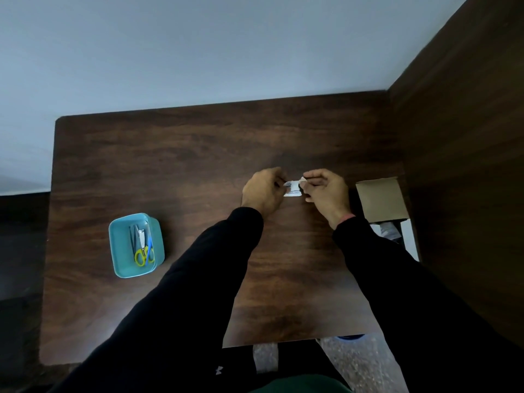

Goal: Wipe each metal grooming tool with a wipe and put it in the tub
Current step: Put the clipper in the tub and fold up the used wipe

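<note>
The left hand [263,191] and right hand [326,191] each pinch one side of a small white wipe packet [293,189] between curled fingers, far right of the teal tub [119,251].

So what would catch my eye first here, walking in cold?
Probably the two hands meeting mid-table: the left hand and right hand pinch a small white packet between them. Next, the teal tub near the table's left edge, with yellow-handled scissors and some metal tools lying inside. An open cardboard box sits at the right edge.
</note>
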Demonstrator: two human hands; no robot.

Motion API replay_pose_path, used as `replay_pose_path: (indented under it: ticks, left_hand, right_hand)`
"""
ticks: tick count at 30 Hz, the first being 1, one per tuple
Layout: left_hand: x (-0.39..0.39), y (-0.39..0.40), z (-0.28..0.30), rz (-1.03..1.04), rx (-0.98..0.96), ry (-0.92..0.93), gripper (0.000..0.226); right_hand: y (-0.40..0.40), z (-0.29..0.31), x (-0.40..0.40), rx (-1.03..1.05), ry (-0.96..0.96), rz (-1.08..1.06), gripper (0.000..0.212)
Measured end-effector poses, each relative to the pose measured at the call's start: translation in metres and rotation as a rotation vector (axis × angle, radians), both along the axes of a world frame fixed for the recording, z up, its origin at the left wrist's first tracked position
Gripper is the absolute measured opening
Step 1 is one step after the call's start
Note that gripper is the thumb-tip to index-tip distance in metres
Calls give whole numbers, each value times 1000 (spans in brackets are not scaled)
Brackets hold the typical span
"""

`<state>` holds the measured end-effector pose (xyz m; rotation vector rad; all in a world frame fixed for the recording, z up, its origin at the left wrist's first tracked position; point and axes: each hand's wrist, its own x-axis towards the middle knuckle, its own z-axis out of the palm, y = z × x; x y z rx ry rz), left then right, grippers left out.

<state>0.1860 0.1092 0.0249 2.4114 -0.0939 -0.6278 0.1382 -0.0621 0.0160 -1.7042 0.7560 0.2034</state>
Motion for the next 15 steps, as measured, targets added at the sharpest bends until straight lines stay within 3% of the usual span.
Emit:
replay_pose_path:
  ticks: [6, 9, 15]
  left_hand:
    - [3, -2, -2, 4, 22, 18, 15]
    - [1, -3, -3, -11, 4, 72, 32]
    - [4, 5, 0, -30, -202, 222, 26]
  right_hand:
    - [-3, 4, -8, 127, -18, 35, 12]
    - [-3, 3, -12, 81, 5, 90, 20]
    - [-3, 8, -10, 23, -10, 71, 29]
